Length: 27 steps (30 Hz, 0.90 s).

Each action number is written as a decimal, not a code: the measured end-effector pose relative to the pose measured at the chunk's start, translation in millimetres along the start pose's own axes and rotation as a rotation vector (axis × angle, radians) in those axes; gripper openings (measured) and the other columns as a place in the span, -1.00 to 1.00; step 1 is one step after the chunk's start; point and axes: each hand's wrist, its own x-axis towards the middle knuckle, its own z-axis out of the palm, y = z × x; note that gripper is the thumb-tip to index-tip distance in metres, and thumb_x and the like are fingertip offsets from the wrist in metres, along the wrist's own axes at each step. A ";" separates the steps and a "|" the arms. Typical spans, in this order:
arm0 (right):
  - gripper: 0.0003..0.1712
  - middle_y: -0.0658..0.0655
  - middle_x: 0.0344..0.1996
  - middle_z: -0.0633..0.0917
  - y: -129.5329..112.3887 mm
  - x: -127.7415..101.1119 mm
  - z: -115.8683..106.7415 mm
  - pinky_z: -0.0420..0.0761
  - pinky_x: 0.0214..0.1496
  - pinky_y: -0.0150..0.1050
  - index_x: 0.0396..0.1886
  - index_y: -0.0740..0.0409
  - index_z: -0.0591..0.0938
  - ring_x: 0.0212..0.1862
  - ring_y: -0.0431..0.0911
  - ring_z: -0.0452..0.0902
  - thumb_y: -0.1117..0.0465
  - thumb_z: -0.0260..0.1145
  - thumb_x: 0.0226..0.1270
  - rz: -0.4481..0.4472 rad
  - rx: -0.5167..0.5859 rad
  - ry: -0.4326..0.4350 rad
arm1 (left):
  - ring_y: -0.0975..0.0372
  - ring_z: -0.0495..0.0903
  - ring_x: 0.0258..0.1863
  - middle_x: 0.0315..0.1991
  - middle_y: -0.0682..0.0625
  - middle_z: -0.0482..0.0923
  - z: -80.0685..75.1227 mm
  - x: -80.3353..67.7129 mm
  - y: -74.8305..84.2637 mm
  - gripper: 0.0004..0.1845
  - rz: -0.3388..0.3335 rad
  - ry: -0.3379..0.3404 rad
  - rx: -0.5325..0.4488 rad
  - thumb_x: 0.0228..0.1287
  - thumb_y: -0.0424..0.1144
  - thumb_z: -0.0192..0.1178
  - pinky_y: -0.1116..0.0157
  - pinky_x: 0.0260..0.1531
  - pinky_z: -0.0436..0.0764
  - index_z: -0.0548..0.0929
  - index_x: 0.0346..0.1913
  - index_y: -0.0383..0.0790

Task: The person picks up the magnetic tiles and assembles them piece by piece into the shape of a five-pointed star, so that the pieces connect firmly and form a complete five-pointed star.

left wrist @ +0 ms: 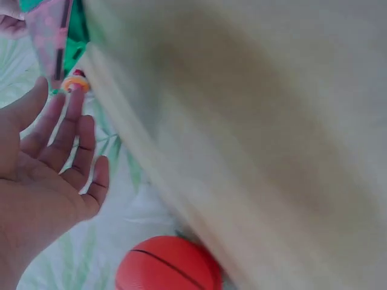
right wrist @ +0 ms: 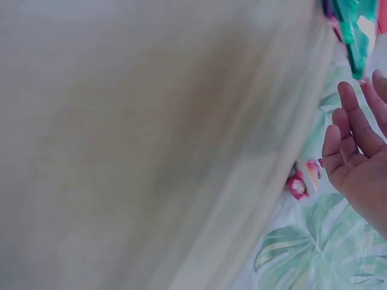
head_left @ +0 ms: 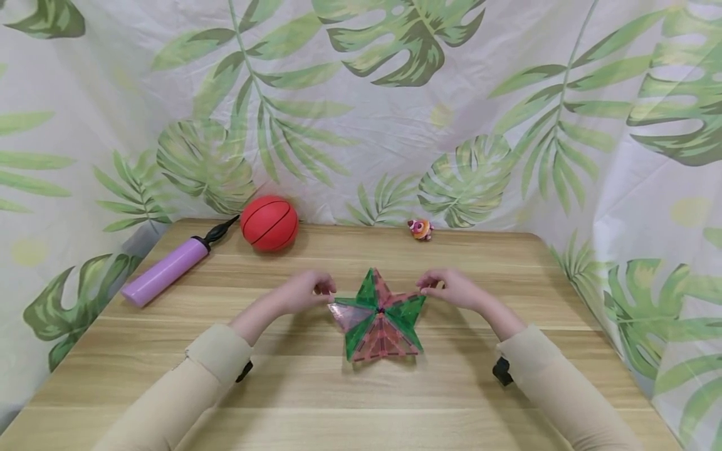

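Your open left hand (head_left: 304, 291) and right hand (head_left: 451, 289) flank the star (head_left: 380, 316), top point aimed away; only the wrist views show your palms.

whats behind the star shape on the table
Behind the green and pink star lies bare wooden table, then a small colourful toy figure near the far edge, with the leaf-print curtain beyond. The left hand and right hand flank it. The tabletop under the star is covered.

Wooden tabletop (head_left: 316, 401) carries a purple hand pump (head_left: 169, 269) at far left, a red ball (head_left: 269, 223) just beside its nozzle, and a small colourful toy figure (head_left: 420, 229) near the back edge. Leaf-print cloth (head_left: 395, 125) hangs behind.
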 end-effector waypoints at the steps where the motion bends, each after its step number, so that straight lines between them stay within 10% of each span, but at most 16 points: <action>1: -0.80 0.06 -0.30 0.70 1.5 -2.3 1.8 0.56 -0.16 -0.17 -0.12 0.23 0.65 -0.21 -0.13 0.57 0.25 0.23 0.34 0.001 -0.006 0.006 | 0.28 0.53 -0.32 -0.38 0.06 0.60 1.6 -2.7 -1.8 -0.87 0.004 0.008 -0.013 0.19 -0.31 0.28 0.28 -0.22 0.54 0.64 -0.23 -0.29; 27: -0.81 0.16 -0.28 0.70 20.7 26.7 4.4 0.52 -0.08 -0.13 -0.12 0.26 0.66 -0.17 -0.02 0.56 0.31 0.21 0.33 0.145 0.034 0.198 | 0.20 0.54 -0.31 -0.37 -0.05 0.62 7.6 36.6 -20.8 -0.93 -0.129 0.238 -0.080 0.23 -0.38 0.23 0.24 -0.23 0.53 0.66 -0.25 -0.30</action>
